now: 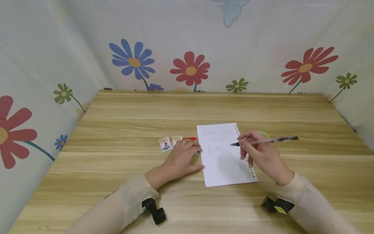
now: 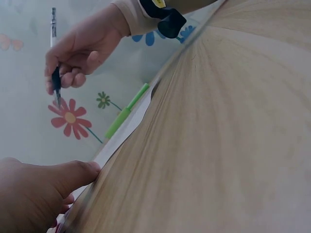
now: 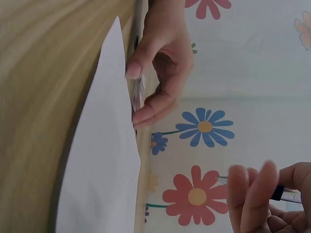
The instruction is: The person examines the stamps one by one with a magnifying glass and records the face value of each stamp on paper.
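A white sheet of paper [image 1: 228, 172] with punched holes down its right side lies on the table, bearing handwritten numbers and characters in its upper half. My left hand [image 1: 181, 160] rests beside it, thumb and fingertips touching the left edge, fingers loosely bent. Partly under that hand are small picture cards [image 1: 165, 144] and a red strip [image 1: 190, 138]. Over the right part of the sheet, my right hand [image 1: 264, 159] pinches a clear-barrelled pen [image 1: 284, 139] between thumb and fingers. In the left wrist view the pen's tip [image 2: 57, 99] hangs above the paper, not touching it.
A bright green object [image 2: 127, 111], slim at one end, lies past the paper; in the head view the right hand mostly covers it. The wooden table [image 1: 140, 113] ends at a flower-printed cloth wall [image 1: 251, 58]. Black wrist-worn devices [image 1: 155, 211] sit on both sleeves.
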{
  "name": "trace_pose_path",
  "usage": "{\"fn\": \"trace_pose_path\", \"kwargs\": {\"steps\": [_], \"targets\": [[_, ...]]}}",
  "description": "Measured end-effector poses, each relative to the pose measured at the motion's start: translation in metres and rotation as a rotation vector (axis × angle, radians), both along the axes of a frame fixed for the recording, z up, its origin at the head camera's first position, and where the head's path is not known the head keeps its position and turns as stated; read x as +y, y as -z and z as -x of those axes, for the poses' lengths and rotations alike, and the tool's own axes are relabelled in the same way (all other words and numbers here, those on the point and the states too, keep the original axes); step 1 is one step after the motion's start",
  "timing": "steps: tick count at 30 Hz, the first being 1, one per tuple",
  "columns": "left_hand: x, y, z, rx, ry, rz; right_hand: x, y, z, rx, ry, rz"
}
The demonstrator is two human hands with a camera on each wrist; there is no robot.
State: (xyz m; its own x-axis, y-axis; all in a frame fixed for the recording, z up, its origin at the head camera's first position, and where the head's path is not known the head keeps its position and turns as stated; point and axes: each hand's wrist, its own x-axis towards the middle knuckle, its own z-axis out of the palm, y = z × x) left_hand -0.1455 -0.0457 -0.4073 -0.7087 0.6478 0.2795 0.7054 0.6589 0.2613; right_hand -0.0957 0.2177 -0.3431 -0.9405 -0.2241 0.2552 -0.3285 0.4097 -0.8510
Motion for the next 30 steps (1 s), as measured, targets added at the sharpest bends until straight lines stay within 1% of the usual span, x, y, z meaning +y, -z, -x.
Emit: {"fn": "trace_pose_path", "kwargs": {"steps": [6, 8, 13, 14, 18, 21, 27, 30], "targets": [[-0.001, 0.001, 0.002, -0.007, -0.003, -0.004, -0.023, 0.009, -0.001, -0.121, -0.058, 0.072], [-0.001, 0.001, 0.002, -0.006, -0.003, -0.001, -0.031, 0.012, -0.001, -0.128, -0.066, 0.082], [-0.001, 0.002, 0.003, -0.010, 0.001, -0.009, -0.043, 0.022, 0.003, -0.087, -0.079, 0.086], [-0.001, 0.002, 0.003, -0.015, 0.000, -0.009, -0.044, 0.024, 0.004, -0.090, -0.080, 0.085], [0.001, 0.002, 0.003, -0.021, -0.001, 0.000, -0.045, 0.033, 0.009, -0.156, -0.077, 0.102], [0.001, 0.001, 0.003, -0.021, -0.005, 0.012, -0.042, 0.042, 0.013, -0.185, -0.083, 0.118], [0.001, 0.000, 0.002, -0.015, -0.011, 0.022, -0.038, 0.063, 0.020, -0.175, -0.063, 0.153], [0.001, -0.001, 0.001, -0.016, -0.010, 0.022, -0.038, 0.069, 0.022, -0.174, -0.042, 0.146]]}}
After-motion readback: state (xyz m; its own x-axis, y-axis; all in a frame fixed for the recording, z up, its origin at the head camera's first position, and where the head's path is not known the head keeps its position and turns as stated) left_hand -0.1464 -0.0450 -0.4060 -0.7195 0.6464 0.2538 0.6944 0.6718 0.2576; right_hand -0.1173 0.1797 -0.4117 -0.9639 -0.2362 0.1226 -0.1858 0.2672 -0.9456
